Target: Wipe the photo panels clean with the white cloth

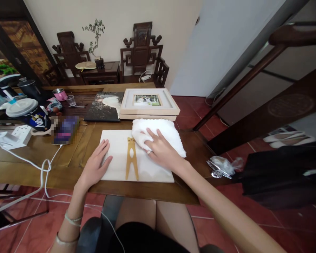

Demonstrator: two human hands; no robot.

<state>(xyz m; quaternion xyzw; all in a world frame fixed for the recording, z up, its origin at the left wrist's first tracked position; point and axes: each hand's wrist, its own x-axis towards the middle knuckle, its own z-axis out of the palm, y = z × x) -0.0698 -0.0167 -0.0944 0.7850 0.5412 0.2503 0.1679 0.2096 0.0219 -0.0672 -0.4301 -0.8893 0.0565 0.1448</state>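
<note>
A white board (116,163) lies at the table's front edge. On it is a flat yellow-brown shape like a clothes peg (132,163), with two legs and an oval opening; whether it is printed or a separate piece, I cannot tell. My left hand (96,165) rests flat on the board's left edge, fingers stretched out. A fluffy white towel (171,135) covers the board's upper right corner and reaches past it. My right hand (158,146), wearing a ring, presses on the towel with its fingers curled over a bunched fold.
Behind the towel stand stacked picture frames (150,112) and a dark photo panel (104,109). To the left are a phone (65,131) on a white cable, a power strip (21,135), a lidded drink cup (28,110) and a pink mug (60,94). A wooden chair (247,109) stands right.
</note>
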